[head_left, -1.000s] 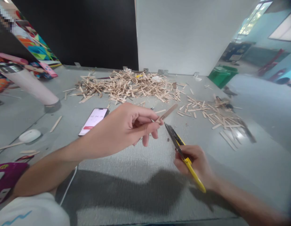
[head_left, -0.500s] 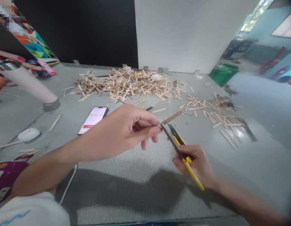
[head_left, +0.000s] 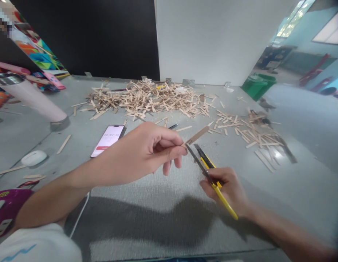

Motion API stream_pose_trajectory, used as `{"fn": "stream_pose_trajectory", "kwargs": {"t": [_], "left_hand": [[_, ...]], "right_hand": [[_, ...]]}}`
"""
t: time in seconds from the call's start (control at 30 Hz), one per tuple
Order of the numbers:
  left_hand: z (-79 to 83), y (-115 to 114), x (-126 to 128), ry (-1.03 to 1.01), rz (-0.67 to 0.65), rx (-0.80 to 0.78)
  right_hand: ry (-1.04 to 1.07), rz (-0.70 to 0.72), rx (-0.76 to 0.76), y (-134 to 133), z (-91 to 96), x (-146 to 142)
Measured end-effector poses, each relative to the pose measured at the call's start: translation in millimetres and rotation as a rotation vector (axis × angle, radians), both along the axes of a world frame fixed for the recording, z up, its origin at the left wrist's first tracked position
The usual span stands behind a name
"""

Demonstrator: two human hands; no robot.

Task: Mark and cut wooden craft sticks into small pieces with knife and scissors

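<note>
My left hand (head_left: 155,151), above the table's middle, pinches a flat wooden craft stick (head_left: 197,135) between thumb and fingers. The stick points up and to the right, with a small dark outlined mark near the fingertips. In my right hand (head_left: 227,187) is a yellow and black utility knife (head_left: 207,162). That same hand also grips a slim dark metal tool with a yellow handle (head_left: 226,203); its exact kind is unclear. The tip of the metal tool is at the stick's near end, beside my left fingertips. The knife's blade end lies just to the right, apart from the stick.
Behind my hands lies a heap of craft sticks (head_left: 147,100), with more sticks (head_left: 259,136) scattered right. A phone (head_left: 109,140) showing a timer, a white mouse-shaped item (head_left: 34,157) and a pale bottle (head_left: 35,98) are on the left. A green bin (head_left: 258,87) stands beyond the table.
Little differs: the stick and my left fingertips have shifted very slightly left. The grips of both hands are the same, and the view has moved a little.
</note>
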State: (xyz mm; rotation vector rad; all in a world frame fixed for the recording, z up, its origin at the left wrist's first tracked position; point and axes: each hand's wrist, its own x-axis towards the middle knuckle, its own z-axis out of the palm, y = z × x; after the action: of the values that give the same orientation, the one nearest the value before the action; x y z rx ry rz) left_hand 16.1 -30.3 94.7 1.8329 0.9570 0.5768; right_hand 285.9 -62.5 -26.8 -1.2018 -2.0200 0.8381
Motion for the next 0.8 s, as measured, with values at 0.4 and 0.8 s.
{"fn": "stream_pose_trajectory", "kwargs": {"t": [0.4,0.8], "left_hand": [[-9.6,22.7,2.8,-0.296,-0.257,-0.373],[-10.3,14.0,5.9,-0.101,-0.083,-0.095]], "right_hand": [[0.110,0.121,0.129,9.7,-11.0,5.8],[0.072,0.058,-0.047,6.4,-14.7,7.4]]}}
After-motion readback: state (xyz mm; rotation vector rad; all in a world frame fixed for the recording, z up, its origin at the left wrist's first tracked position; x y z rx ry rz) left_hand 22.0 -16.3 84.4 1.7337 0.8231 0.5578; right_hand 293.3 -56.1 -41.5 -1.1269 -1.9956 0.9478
